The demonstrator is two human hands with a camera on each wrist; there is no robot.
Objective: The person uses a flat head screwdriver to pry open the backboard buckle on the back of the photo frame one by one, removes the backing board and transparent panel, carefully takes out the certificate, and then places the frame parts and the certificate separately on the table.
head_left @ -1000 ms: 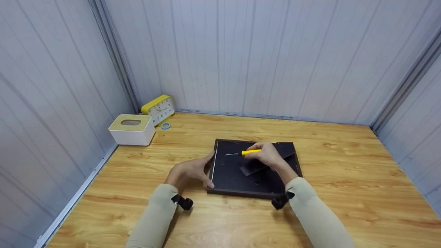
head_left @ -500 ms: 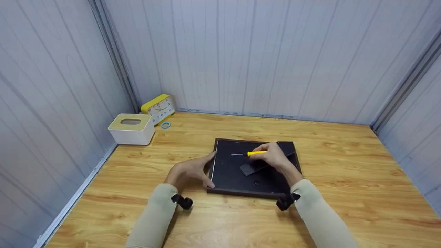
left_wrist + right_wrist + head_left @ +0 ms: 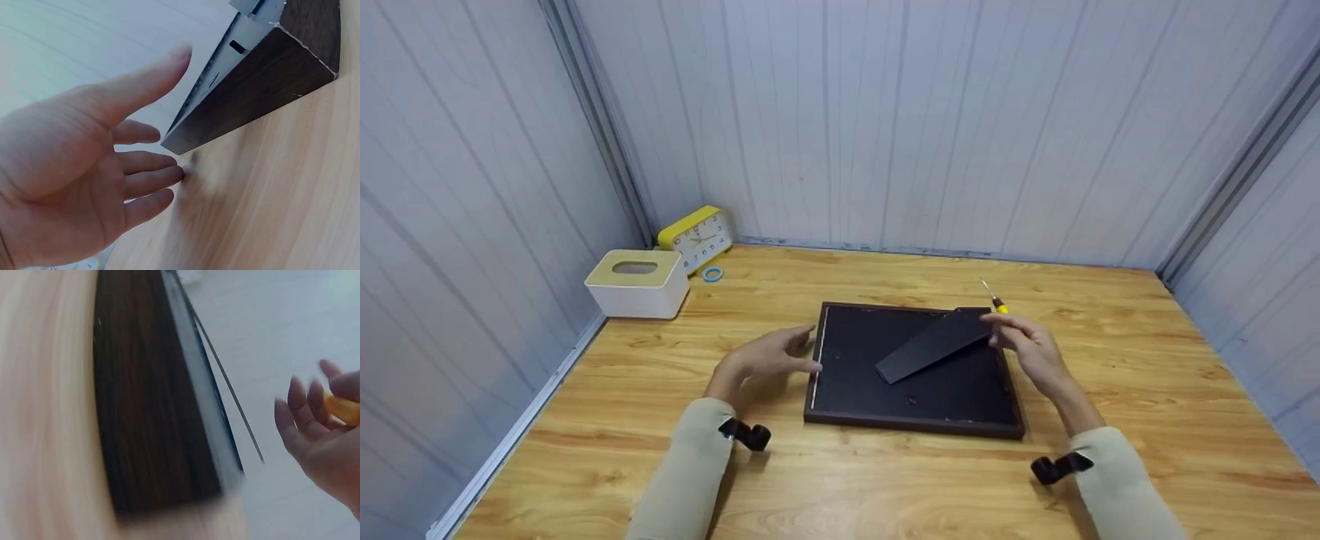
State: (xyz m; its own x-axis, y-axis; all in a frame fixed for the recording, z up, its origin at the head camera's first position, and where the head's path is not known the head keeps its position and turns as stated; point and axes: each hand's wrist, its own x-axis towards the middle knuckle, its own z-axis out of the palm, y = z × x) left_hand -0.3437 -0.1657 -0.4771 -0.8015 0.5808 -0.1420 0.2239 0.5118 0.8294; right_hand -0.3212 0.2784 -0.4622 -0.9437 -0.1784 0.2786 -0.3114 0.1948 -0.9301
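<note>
A dark picture frame (image 3: 855, 405) lies back side up on the table, its black stand leg (image 3: 934, 349) slanting across the backing. My left hand (image 3: 765, 358) is beside the frame's left edge, fingers and thumb extended. In the left wrist view that hand (image 3: 84, 163) looks slightly apart from the dark wooden rim (image 3: 247, 90) and holds nothing. Near the frame's upper right corner, my right hand (image 3: 1035, 360) pinches a small screwdriver (image 3: 999, 305), metal shaft pointing up. In the right wrist view its yellow handle (image 3: 342, 409) sits between thumb and fingers.
At the back left stand a white tissue box (image 3: 641, 300) with a wood-coloured lid and a yellow alarm clock (image 3: 701, 240). A blue ring (image 3: 712, 274) lies beside them. Pale panel walls (image 3: 855, 135) enclose the wooden table (image 3: 907, 487).
My right hand has moved right with the screwdriver, whose tip has swung from pointing left to pointing up. My left hand has loosened from the frame's left edge. The view has shifted slightly.
</note>
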